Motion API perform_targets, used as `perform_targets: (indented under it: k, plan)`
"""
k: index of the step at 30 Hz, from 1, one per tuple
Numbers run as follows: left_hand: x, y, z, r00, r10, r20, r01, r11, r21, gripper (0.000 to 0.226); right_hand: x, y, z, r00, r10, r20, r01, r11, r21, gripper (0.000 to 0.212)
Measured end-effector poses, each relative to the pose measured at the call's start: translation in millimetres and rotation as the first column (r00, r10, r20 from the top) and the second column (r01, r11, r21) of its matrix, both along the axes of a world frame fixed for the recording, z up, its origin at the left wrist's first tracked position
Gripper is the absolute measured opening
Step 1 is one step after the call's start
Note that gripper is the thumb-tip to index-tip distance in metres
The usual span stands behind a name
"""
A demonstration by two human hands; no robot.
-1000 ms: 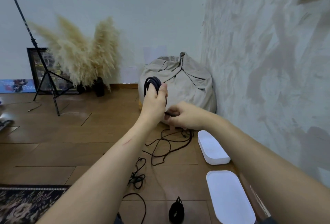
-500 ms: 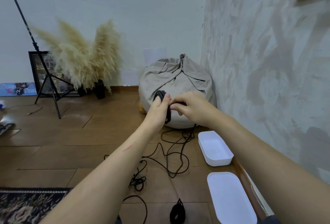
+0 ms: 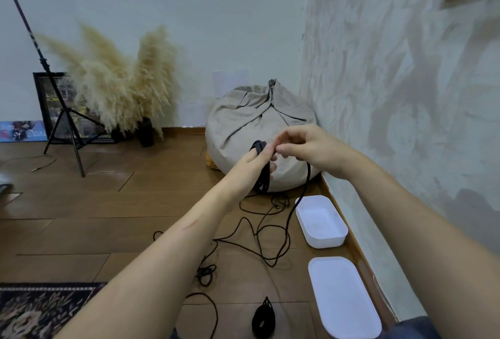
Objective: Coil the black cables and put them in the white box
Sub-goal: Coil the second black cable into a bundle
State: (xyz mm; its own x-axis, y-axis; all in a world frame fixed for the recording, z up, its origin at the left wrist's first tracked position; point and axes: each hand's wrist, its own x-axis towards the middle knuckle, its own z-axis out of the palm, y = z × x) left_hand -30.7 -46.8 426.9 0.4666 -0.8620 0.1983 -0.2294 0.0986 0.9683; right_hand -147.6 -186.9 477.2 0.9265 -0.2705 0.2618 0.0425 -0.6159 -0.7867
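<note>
My left hand (image 3: 253, 161) is held out with several loops of a black cable (image 3: 262, 173) wound round its fingers. My right hand (image 3: 305, 148) is just to the right of it and pinches the same cable, which runs down from under the hand to a loose tangle (image 3: 266, 233) on the wooden floor. The open white box (image 3: 320, 221) stands on the floor by the right wall. Its white lid (image 3: 342, 295) lies nearer to me. A finished black coil (image 3: 263, 318) lies at the bottom, and another loose black cable (image 3: 205, 273) sits under my left forearm.
A grey beanbag (image 3: 254, 127) fills the corner behind my hands. Pampas grass in a dark vase (image 3: 119, 87), a black tripod (image 3: 62, 119) and framed pictures stand at the back left. A patterned rug (image 3: 40, 309) lies at the bottom left.
My right hand has carried the cable up and over the top of my left hand, adding a loop. Both hands have dropped lower in the view, and the floor tangle has shifted.
</note>
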Motion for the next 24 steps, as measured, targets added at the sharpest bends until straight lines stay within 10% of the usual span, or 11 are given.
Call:
perform_targets:
  k: [7,15,24]
  plan:
    - [-12,4,3,0.975,0.012,0.224,-0.024,0.998,0.054,0.042,2,-1,-4,0.982,-0.151,0.113,0.146,0.988,0.05,0.02]
    - [-8,5,2,0.982,0.172,0.083,-0.17,0.985,-0.027,0.032,2,-5,-18,0.998,-0.051,0.031,0.039,0.95,0.31,0.008]
    - [-24,2,11,0.996,0.092,0.014,-0.091,0.995,-0.05,0.032,5,2,-4,0.946,-0.196,0.257,0.164,0.977,0.14,0.012]
